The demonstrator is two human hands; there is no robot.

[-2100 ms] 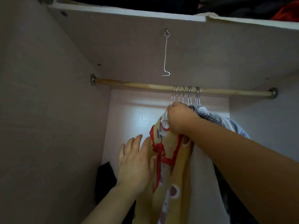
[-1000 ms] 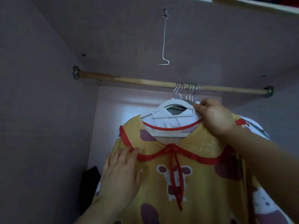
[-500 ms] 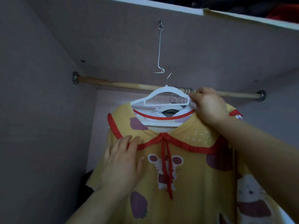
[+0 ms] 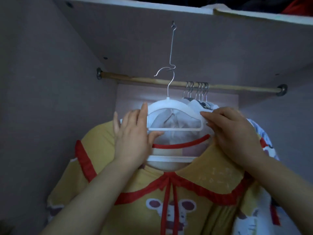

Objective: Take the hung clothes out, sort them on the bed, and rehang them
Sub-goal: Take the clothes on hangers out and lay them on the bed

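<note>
A yellow dress [image 4: 194,184] with red trim and a mouse print hangs on a white hanger [image 4: 169,103] in front of me. The hanger's metal hook sits in the bent end of a wire hook [image 4: 171,48] that hangs from the wardrobe's top board, in front of the wooden rod [image 4: 144,80]. My left hand [image 4: 133,138] grips the hanger's left side, thumb under its crossbar. My right hand [image 4: 232,133] pinches the hanger's right end and the dress shoulder. Several more hung clothes [image 4: 197,89] stay bunched on the rod behind.
The wardrobe's left wall [image 4: 42,99] stands close by. A shelf edge [image 4: 152,7] runs overhead with dark and red clothes above it. A white printed garment [image 4: 264,138] hangs at the right behind my right arm.
The yellow dress came off the rod, turned to face me and rose; its hook now rests in the wire hook. My left hand moved from the dress front up to the hanger.
</note>
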